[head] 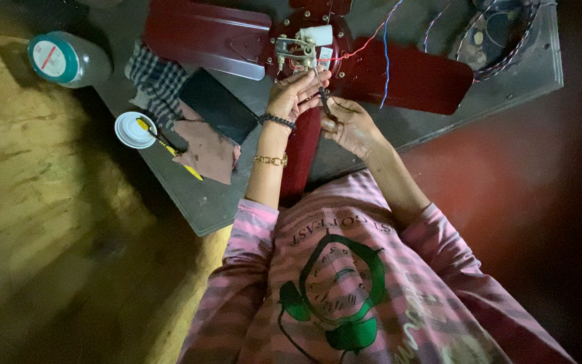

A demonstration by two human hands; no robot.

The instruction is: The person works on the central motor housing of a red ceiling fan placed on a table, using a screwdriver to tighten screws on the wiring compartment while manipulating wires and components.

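Maroon ceiling fan (399, 74), blades spread mid-worktable (203, 202); hub (304, 47) exposed, red and blue wires (378, 40) trailing. Left hand (291, 98) pinches hub wiring; right hand (348, 125) grips a dark slender tool (322, 98). Judged: wiring stage; fine, steady tip placement needed.

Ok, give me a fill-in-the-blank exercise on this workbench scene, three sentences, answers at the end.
1. The fan blades under the hands are dark ____.
2. The left hand has a gold chain and a dark beaded ____ on its wrist.
3. A tool with a ____ handle lies across the small white lid, while the right hand holds a thin dark tool.

Answers: red; bracelet; yellow
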